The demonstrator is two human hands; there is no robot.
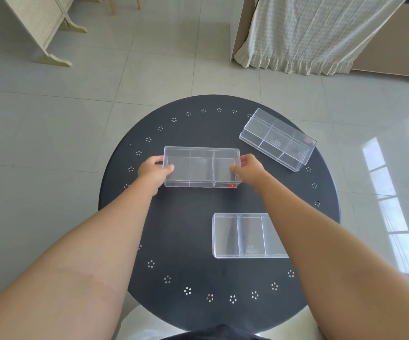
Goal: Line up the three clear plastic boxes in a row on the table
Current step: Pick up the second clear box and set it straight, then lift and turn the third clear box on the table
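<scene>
Three clear plastic boxes with inner dividers are on a round black table (186, 229). The middle box (201, 167) lies level near the table's centre, a red sticker at its near right corner. My left hand (152, 170) grips its left end, thumb inside the wall. Its right end is gripped by my right hand (249, 168) in the same way. A second box (278, 139) sits turned at an angle at the far right. The third box (239, 235) lies near the front right, partly hidden under my right forearm.
The table has rings of small flower-shaped holes near its rim. Around it is a grey tiled floor. A cream folding screen (41, 25) stands at the far left, a curtained cabinet (309, 33) at the far right. A pale seat (134, 325) shows below the table's near edge.
</scene>
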